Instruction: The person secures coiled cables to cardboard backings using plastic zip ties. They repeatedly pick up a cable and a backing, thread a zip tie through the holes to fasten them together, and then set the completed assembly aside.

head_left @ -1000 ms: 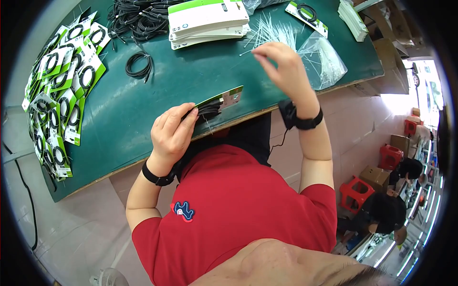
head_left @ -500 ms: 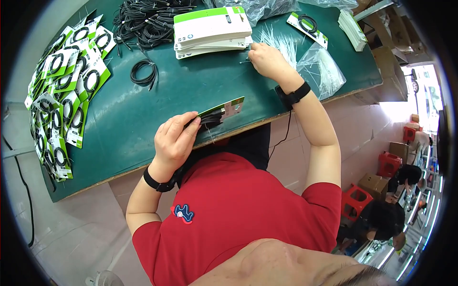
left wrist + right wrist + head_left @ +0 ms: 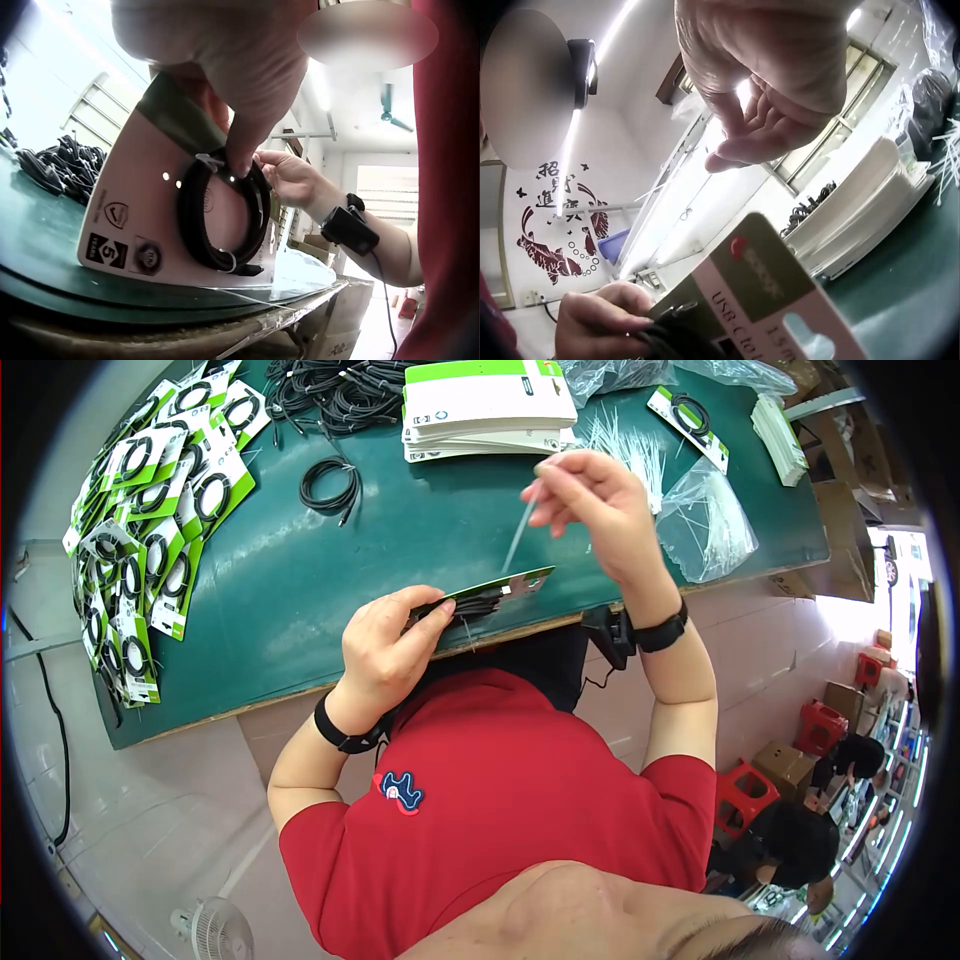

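Note:
In the head view my left hand [image 3: 390, 645] pinches a green-and-white packaging card [image 3: 537, 579] with a coiled black cable [image 3: 480, 603] lying against it, near the table's front edge. The left wrist view shows the thumb pressing the coil [image 3: 191, 217] onto the card's printed face [image 3: 142, 195]. A white tie [image 3: 229, 264] goes round the bottom of the coil. My right hand [image 3: 605, 510] is raised above and to the right of the card. Its thumb and forefinger pinch a thin white cable tie [image 3: 519, 538], which slants down toward the card's upper edge.
Many carded cables [image 3: 135, 460] are heaped at the left. A loose coil [image 3: 331, 485], a tangle of black cables [image 3: 340, 395] and a stack of cards [image 3: 485, 405] lie farther back. White cable ties [image 3: 630, 450] and a plastic bag [image 3: 705, 525] are at the right.
My right hand reached to the cable ties beside the card stack, then came back toward the left hand with one tie. My left hand keeps its hold on card and coil.

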A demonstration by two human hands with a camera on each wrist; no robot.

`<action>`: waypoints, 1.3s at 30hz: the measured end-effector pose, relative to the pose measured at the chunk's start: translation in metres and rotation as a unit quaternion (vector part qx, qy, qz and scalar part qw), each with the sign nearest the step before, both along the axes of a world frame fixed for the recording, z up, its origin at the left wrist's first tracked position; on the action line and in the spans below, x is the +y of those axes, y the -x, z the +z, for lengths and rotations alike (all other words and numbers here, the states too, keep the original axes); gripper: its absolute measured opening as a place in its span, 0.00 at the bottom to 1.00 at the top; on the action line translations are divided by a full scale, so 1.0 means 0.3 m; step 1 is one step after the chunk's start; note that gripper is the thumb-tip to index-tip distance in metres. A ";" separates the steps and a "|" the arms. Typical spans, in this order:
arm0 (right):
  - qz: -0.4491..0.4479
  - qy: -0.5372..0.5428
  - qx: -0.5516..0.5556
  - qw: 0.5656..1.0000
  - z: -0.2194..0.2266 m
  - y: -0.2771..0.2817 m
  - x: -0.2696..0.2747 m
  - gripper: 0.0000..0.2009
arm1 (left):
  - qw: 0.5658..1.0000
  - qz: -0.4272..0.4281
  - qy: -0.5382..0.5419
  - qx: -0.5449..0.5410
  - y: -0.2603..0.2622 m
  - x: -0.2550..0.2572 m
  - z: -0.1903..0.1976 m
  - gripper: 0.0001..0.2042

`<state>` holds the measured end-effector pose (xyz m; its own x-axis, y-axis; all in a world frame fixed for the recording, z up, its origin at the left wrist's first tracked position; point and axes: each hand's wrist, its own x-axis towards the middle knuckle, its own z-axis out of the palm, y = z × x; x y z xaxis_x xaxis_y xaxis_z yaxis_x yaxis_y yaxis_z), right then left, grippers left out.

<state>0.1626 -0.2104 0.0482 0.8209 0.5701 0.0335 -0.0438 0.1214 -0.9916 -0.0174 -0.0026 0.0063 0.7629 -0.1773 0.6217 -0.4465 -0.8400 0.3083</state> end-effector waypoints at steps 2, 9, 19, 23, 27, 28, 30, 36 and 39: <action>0.018 0.018 0.017 1.000 -0.034 -0.002 0.047 0.09 | 1.000 0.001 0.003 0.005 0.002 0.000 -0.002 0.12; 0.109 0.122 0.078 0.983 -0.136 -0.029 0.139 0.11 | 1.000 -0.002 0.016 0.005 0.001 -0.004 -0.003 0.12; 0.182 0.149 0.120 0.964 -0.191 -0.030 0.152 0.12 | 1.000 -0.010 0.029 0.007 -0.001 0.001 -0.005 0.12; 0.204 0.155 0.142 0.956 -0.181 -0.021 0.153 0.12 | 1.000 -0.010 0.020 -0.006 -0.008 0.008 -0.015 0.11; 0.247 0.148 0.186 0.940 -0.199 -0.026 0.154 0.11 | 0.999 -0.021 0.037 -0.016 -0.015 0.010 -0.010 0.10; 0.264 0.143 0.202 0.932 -0.202 -0.027 0.154 0.11 | 0.999 -0.020 0.041 -0.011 -0.017 0.011 -0.008 0.09; 0.297 0.136 0.206 0.922 -0.192 -0.020 0.155 0.11 | 0.999 -0.018 0.050 -0.003 -0.019 0.012 -0.001 0.08; 0.411 0.088 0.177 0.890 -0.204 -0.018 0.165 0.10 | 0.998 -0.051 0.023 0.024 -0.031 0.010 0.035 0.07; 0.417 0.116 0.159 0.887 -0.213 -0.026 0.173 0.10 | 0.996 -0.072 -0.001 0.046 -0.041 0.019 0.042 0.08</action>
